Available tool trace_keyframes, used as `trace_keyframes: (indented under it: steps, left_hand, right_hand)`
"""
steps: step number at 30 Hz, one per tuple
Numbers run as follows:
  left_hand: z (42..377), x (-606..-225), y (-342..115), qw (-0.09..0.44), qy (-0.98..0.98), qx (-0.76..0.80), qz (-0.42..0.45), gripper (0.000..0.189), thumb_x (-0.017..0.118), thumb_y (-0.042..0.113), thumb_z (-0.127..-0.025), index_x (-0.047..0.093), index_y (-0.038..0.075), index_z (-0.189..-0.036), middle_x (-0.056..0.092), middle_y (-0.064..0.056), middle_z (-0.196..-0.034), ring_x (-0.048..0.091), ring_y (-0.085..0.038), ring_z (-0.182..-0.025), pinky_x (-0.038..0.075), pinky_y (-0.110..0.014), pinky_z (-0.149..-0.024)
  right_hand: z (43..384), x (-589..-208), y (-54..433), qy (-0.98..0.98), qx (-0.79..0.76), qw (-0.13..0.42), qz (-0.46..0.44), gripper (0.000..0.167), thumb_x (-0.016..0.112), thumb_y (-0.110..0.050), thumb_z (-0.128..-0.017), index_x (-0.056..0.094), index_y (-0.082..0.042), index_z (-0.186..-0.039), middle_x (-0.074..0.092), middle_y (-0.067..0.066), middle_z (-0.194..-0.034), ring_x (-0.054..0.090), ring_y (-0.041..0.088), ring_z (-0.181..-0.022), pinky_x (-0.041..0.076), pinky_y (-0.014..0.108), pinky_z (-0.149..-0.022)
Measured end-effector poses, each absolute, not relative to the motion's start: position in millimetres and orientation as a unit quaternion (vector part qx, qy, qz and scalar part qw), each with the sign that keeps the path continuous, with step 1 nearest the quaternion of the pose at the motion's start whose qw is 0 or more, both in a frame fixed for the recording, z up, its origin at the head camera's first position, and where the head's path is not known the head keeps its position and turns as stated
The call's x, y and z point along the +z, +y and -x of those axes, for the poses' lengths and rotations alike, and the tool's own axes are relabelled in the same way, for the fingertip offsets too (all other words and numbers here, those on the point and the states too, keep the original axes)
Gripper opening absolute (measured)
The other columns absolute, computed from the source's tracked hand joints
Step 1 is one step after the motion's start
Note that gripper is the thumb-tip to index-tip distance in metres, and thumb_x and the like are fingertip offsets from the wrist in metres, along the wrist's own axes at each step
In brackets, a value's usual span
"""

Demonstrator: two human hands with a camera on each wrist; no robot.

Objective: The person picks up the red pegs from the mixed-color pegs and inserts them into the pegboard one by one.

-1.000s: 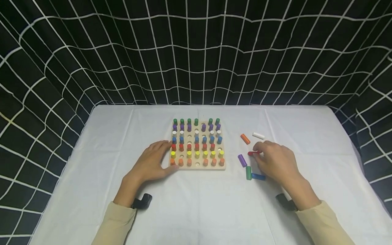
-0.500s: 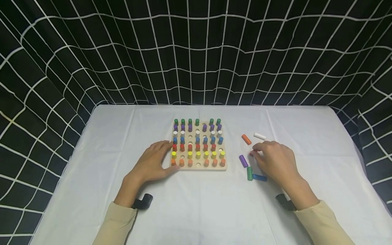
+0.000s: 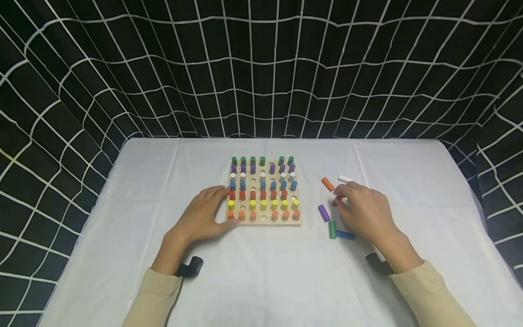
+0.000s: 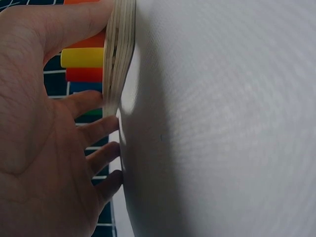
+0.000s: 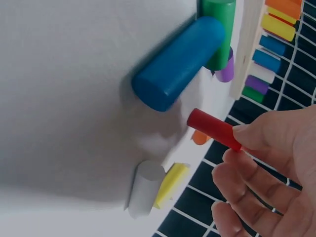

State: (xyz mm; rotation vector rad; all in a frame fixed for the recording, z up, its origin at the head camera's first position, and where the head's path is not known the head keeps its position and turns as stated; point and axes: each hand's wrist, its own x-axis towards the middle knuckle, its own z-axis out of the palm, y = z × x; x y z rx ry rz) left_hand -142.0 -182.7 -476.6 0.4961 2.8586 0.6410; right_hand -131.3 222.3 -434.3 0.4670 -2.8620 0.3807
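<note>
A wooden pegboard (image 3: 263, 221) carries rows of coloured pegs with some bare holes between them. At its left side my left hand (image 3: 202, 215) rests, thumb at the front corner and index fingertip touching the edge, as the board's layered side (image 4: 117, 54) shows in the left wrist view. The fingers are fairly straight. My right hand (image 3: 365, 209) pinches a red peg (image 5: 213, 128) between thumb and fingertips, above the cloth right of the board. Near it lie an orange peg (image 3: 328, 184), a white peg (image 3: 343, 179), a purple peg (image 3: 323, 213), a green peg (image 3: 332, 229) and a blue peg (image 3: 345, 235).
A yellow peg (image 5: 171, 184) lies beside the white one in the right wrist view; in the head view it is hidden. White cloth (image 3: 261, 272) covers the table. Dark netted curtain (image 3: 261, 68) stands along the back and sides.
The red peg, lying flat beneath the fingers a second ago, is now up in my right hand's pinch and turned. My left hand stays where it was on the pegboard.
</note>
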Motion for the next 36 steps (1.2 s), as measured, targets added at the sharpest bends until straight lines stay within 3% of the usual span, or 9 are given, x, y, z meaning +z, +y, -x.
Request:
trace_keyframes:
  steps: [12, 17, 23, 36]
  left_hand:
    - [142, -476, -184, 0.083, 0.959, 0.218, -0.161, 0.088, 0.071, 0.059, -0.089, 0.044, 0.016, -0.161, 0.045, -0.011, -0.167, 0.036, -0.036, -0.159, 0.029, -0.058, -0.133]
    - [142, -476, -183, 0.084, 0.958, 0.220, -0.163, 0.089, 0.071, 0.060, -0.089, 0.044, 0.016, -0.161, 0.044, -0.011, -0.167, 0.035, -0.036, -0.159, 0.029, -0.058, -0.133]
    - [142, -476, -181, 0.088, 0.959, 0.213, -0.165, 0.091, 0.070, 0.062, -0.089, 0.041, 0.016, -0.162, 0.044, -0.011, -0.167, 0.035, -0.035, -0.160, 0.030, -0.057, -0.133]
    - [142, -477, -182, 0.086, 0.960, 0.210, -0.165, 0.091, 0.069, 0.062, -0.089, 0.042, 0.015, -0.162, 0.045, -0.010, -0.167, 0.036, -0.034, -0.159, 0.030, -0.056, -0.133]
  right_hand:
    - [138, -430, 217, -0.974, 0.119, 0.088, -0.169, 0.013, 0.074, -0.010, -0.087, 0.077, -0.010, -0.099, 0.077, 0.008, -0.091, 0.063, 0.020, -0.065, 0.045, 0.033, -0.050]
    - [140, -427, 211, -0.972, 0.116, 0.082, -0.187, 0.013, 0.077, -0.012, -0.087, 0.077, -0.011, -0.100, 0.074, 0.005, -0.088, 0.061, 0.018, -0.068, 0.051, 0.036, -0.056]
    - [142, -424, 203, -0.964, 0.103, 0.092, -0.226, 0.011, 0.077, -0.015, -0.088, 0.075, -0.012, -0.098, 0.075, 0.006, -0.092, 0.065, 0.025, -0.074, 0.056, 0.043, -0.065]
    - [150, -418, 184, -0.951, 0.119, 0.114, -0.261, 0.009, 0.078, -0.010, -0.087, 0.075, -0.010, -0.095, 0.074, 0.004, -0.088, 0.064, 0.024, -0.081, 0.057, 0.042, -0.074]
